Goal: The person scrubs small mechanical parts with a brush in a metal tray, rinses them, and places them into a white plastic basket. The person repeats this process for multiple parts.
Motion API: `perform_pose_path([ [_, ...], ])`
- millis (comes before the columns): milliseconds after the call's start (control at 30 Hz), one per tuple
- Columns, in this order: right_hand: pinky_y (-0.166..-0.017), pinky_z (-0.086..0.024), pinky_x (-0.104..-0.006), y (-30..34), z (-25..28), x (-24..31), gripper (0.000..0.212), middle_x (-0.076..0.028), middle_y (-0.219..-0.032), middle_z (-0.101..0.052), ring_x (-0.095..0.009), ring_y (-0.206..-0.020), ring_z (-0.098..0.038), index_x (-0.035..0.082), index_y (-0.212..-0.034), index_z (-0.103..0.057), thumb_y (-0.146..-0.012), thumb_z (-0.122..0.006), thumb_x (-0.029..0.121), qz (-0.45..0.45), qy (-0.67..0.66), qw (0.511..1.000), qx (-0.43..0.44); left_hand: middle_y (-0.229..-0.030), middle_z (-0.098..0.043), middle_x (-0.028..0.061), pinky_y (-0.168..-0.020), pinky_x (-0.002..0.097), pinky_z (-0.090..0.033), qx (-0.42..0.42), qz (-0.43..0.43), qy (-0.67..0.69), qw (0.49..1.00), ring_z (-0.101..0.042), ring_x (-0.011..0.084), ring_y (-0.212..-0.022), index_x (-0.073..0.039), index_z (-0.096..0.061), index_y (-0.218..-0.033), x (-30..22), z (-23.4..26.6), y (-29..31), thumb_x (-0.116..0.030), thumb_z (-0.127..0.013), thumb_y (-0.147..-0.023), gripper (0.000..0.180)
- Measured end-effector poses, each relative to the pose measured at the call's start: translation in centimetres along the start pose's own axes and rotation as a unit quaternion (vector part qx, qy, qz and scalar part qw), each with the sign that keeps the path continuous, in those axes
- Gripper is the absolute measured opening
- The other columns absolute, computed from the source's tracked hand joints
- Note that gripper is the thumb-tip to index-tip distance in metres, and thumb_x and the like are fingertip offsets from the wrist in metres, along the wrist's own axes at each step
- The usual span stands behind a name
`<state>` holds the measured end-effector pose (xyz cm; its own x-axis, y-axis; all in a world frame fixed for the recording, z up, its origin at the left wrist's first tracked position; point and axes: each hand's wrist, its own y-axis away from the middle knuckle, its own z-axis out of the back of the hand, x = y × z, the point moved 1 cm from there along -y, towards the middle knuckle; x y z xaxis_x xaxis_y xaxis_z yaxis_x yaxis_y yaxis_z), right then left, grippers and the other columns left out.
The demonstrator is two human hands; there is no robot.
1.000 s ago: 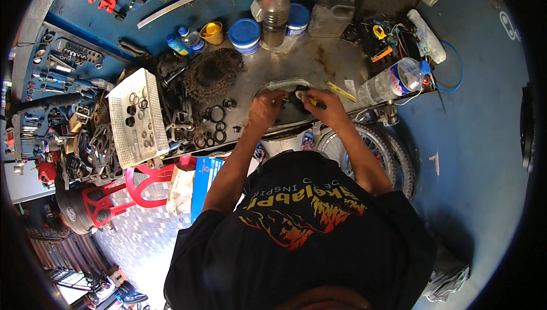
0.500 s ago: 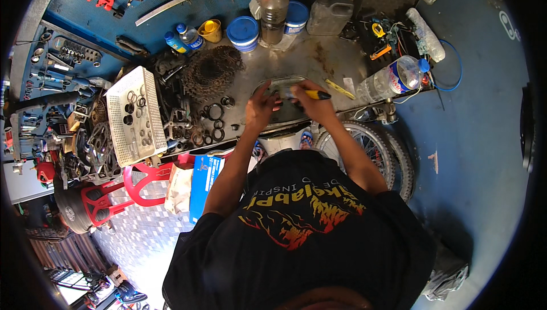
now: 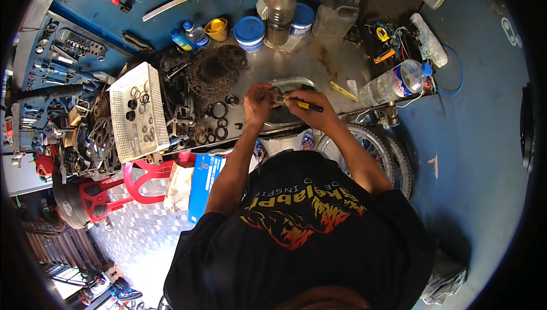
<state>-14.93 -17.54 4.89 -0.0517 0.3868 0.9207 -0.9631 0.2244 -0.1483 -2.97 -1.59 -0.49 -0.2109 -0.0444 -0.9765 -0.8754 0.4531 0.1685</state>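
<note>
Over a shallow metal tray (image 3: 293, 79) at the bench's front edge, my two hands are close together. My left hand (image 3: 257, 103) is closed around a small dark metal part (image 3: 275, 94), mostly hidden by the fingers. Gripped in my right hand (image 3: 318, 115) is a brush with a yellow and black handle (image 3: 309, 106); its handle points right and its working end meets the part. The bristles are too small to make out clearly. Dark liquid or residue shows inside the tray.
Left of the tray lie several black rings (image 3: 217, 110) and a pile of greasy sprockets (image 3: 219, 68). A white perforated basket (image 3: 118, 122) holds more rings. Tubs and bottles (image 3: 281, 19) line the back. A large clear bottle (image 3: 393, 82) lies at right, near a yellow strip-like tool (image 3: 343, 90).
The part and my left hand have shifted slightly. My right hand has moved a little down and left, with the brush handle now tilted down to the right. The view has shifted slightly.
</note>
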Motion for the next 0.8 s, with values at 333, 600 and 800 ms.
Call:
perform_pose_path([
  [333,-0.082,-0.058,-0.0371,-0.6,2.0,-0.1,0.019,-0.011,-0.100,-0.080,-0.028,-0.092,-0.076,0.008,-0.109,-0.079,-0.090,-0.081,0.012,0.082,0.029,0.996,-0.019,-0.107,-0.073,0.0163,-0.078,0.0367,-0.068,0.097,0.064,-0.042,0.992,-0.077,0.0258,-0.089,0.007,-0.066,-0.121,-0.6,0.5,-0.7,0.004,-0.057,-0.101,0.022],
  [600,-0.084,-0.058,-0.0368,-0.7,2.3,-1.1,0.023,-0.012,-0.102,-0.080,-0.028,-0.094,-0.076,0.007,-0.111,-0.080,-0.088,-0.083,0.012,-0.018,-0.056,0.998,0.028,-0.104,-0.073,0.0171,-0.076,0.0354,-0.067,0.129,0.101,-0.065,0.984,-0.077,0.0242,-0.086,0.008,-0.064,-0.120,-1.2,0.7,-0.9,0.003,-0.055,-0.103,0.020],
  [800,-0.089,-0.056,-0.0327,-1.2,2.9,-3.6,0.021,-0.009,-0.103,-0.080,-0.020,-0.097,-0.075,0.007,-0.111,-0.080,-0.095,-0.078,0.019,-0.052,-0.004,0.998,-0.019,-0.098,-0.073,0.0142,-0.072,0.0324,-0.064,0.165,0.071,-0.078,0.981,-0.075,0.0210,-0.083,0.005,-0.062,-0.118,-2.5,0.7,-0.8,0.003,-0.056,-0.103,0.016],
])
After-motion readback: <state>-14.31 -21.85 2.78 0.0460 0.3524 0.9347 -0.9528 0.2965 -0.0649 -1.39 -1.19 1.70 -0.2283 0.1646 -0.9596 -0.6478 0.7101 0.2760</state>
